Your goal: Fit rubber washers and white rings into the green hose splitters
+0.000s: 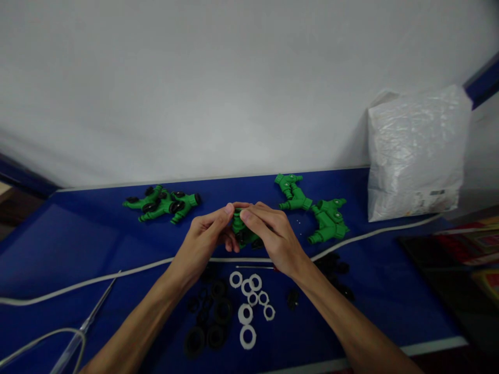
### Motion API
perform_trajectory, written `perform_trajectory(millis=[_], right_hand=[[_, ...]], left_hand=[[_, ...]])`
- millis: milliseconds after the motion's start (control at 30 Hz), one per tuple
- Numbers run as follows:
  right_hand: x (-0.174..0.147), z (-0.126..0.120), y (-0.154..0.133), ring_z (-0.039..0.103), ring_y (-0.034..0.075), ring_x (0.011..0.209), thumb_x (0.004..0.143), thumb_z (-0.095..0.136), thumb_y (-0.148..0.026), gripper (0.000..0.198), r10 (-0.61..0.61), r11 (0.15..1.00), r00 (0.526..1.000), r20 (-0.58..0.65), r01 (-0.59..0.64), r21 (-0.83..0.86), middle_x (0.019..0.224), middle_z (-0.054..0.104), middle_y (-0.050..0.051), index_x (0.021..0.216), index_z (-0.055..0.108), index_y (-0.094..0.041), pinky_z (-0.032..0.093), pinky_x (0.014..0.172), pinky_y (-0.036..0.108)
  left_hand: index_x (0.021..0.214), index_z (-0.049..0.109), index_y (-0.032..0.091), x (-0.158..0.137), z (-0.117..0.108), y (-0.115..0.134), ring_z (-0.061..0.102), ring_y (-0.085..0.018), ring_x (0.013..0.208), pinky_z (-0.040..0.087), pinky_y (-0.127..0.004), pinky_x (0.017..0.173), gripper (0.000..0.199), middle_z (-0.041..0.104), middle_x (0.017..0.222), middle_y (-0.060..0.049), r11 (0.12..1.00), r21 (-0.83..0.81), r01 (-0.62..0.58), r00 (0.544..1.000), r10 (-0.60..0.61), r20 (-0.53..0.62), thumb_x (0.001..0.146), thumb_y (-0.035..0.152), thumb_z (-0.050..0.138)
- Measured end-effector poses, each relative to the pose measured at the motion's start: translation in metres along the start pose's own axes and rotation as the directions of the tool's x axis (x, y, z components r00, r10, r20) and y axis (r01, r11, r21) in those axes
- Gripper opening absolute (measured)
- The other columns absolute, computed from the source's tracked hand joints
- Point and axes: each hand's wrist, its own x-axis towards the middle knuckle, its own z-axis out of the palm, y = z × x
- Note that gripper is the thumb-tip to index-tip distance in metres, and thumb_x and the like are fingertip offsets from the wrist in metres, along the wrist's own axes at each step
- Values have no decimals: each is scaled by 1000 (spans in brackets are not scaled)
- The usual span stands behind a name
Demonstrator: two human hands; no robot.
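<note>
My left hand point(214, 227) and my right hand point(271, 228) meet at the middle of the blue table, fingers closed around a green Y-shaped hose connector point(238, 224) with black parts. Both thumbs press near its upper end, and the fingers hide much of it. Below my hands lie several white rings point(248, 337) and several black rings point(195, 340). A thin screwdriver point(255, 267) lies just under my right hand, its handle partly covered by the hand. A small dark pile of bits point(292, 299) sits beside my right forearm.
Green connectors with black knobs point(166, 204) lie at the back left; other green connectors point(329, 221) lie to the right. A white cable point(128, 272) crosses the table. A plastic-wrapped package point(417, 156) leans on the wall. A pointed clear-handled tool point(88, 324) lies front left, black parts point(343, 267) at right.
</note>
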Motion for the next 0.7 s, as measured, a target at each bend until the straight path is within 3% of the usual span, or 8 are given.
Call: perform_trajectory(millis=[167,400,700], right_hand=[[-1,0,-4,67,19,104,102,50,-31,28,23,1000,1000,-19,-23,21,107,78,0,94,77,-26,32,107,39],[-2,2,-5,67,19,94,102,48,-29,32,8,999,999,-39,-6,44,103,78,0,89,77,-25,39,96,37],[-2,1,-8,66,18,91,102,48,-24,33,2,997,1000,-31,0,80,99,78,0,83,75,-23,38,91,37]], left_hand=[[109,77,14,-3,4,2,54,-9,46,40,-19,47,46,60,52,1,1000,-12,15,999,-16,-28,89,53,63],[108,78,15,-5,9,3,52,-9,44,39,-20,45,46,62,54,1,999,-34,23,998,-25,-65,87,54,66],[107,78,16,-7,11,1,51,-7,44,40,-18,44,44,65,61,0,996,-81,42,996,-48,-77,86,53,67]])
